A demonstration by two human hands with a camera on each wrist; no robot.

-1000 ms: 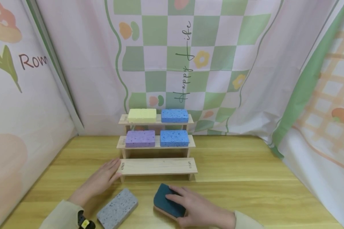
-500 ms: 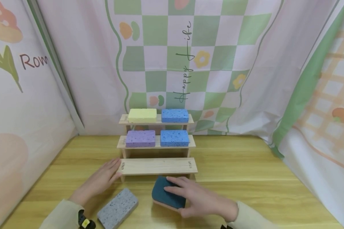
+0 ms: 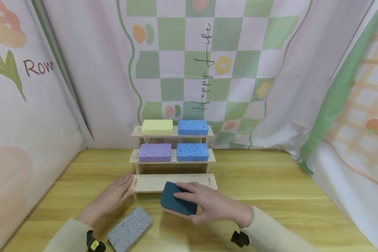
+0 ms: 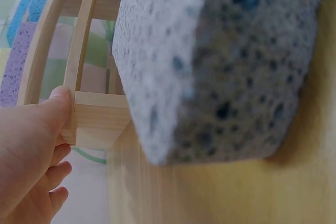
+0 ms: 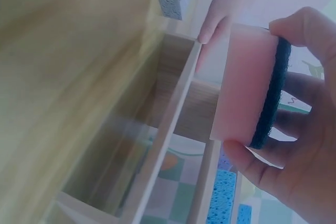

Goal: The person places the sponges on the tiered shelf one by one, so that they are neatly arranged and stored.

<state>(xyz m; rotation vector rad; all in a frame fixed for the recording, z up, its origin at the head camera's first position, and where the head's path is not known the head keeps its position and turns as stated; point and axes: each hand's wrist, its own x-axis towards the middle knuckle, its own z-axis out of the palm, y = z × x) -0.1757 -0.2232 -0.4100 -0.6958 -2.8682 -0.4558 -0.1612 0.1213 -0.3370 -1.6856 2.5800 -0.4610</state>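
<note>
My right hand [image 3: 209, 203] grips a scouring sponge [image 5: 247, 87] by its edges, the dark green scrub side up and the pink foam side down. The sponge is raised off the table and overlaps the front edge of the lowest step of a three-tier wooden shelf [image 3: 145, 182]. My left hand [image 3: 111, 196] rests against the left end of that step, fingers nearly straight, thumb [image 4: 60, 95] at the board's edge. A grey speckled sponge [image 3: 130, 229] lies slantwise on the table in front of the left hand.
On the middle tier sit a purple sponge [image 3: 155, 152] and a blue sponge [image 3: 192, 152]. A yellow sponge [image 3: 157, 127] and another blue sponge [image 3: 193, 127] occupy the top tier. Printed curtains [image 3: 280, 42] enclose the wooden table [image 3: 258, 175] at the back and sides.
The right hand has lifted the scouring sponge from the table and carried it forward and slightly left to the lowest step. The left hand and grey sponge stay in place.
</note>
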